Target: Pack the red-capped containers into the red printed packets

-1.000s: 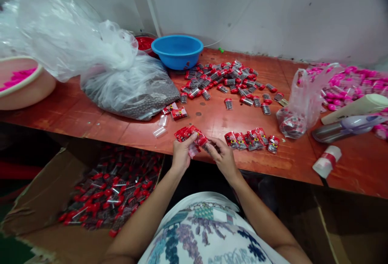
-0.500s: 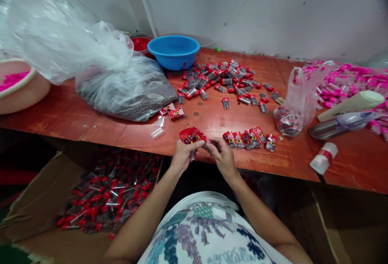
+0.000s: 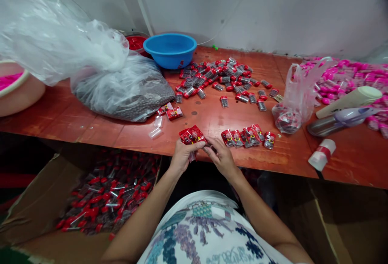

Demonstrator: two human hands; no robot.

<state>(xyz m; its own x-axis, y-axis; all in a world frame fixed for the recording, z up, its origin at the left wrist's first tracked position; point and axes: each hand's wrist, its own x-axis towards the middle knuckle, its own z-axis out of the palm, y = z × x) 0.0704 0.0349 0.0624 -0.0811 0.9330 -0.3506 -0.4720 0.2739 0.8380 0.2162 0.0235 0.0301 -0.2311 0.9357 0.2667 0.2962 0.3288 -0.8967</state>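
Observation:
My left hand (image 3: 182, 154) is closed round several red printed packets (image 3: 192, 135) at the table's front edge, thumb across their lower part. Clear film pokes out below its fingers. My right hand (image 3: 221, 155) meets it from the right, fingers pinched together by the packets' right corner; what lies between them is hidden. To the right, more red packets (image 3: 250, 136) with dark contents lie in an overlapping row, with a single packet (image 3: 269, 140) at the end. Beyond the hands is a heap of small clear tubes (image 3: 224, 79) with red caps and dark contents.
A clear bag of dark beads (image 3: 127, 90) bulges at left, beside a blue basin (image 3: 169, 52). Empty clear sleeves (image 3: 156, 133) and two red packets (image 3: 174, 113) lie near it. At right are a knotted bag (image 3: 291, 106), a bottle (image 3: 339, 122) and a roll (image 3: 321, 154). Below sits a carton (image 3: 36, 199) of red-capped tubes.
The view has shifted slightly. The packets in my left hand now show more of their printed front, and my right fingers have moved a little at their right corner.

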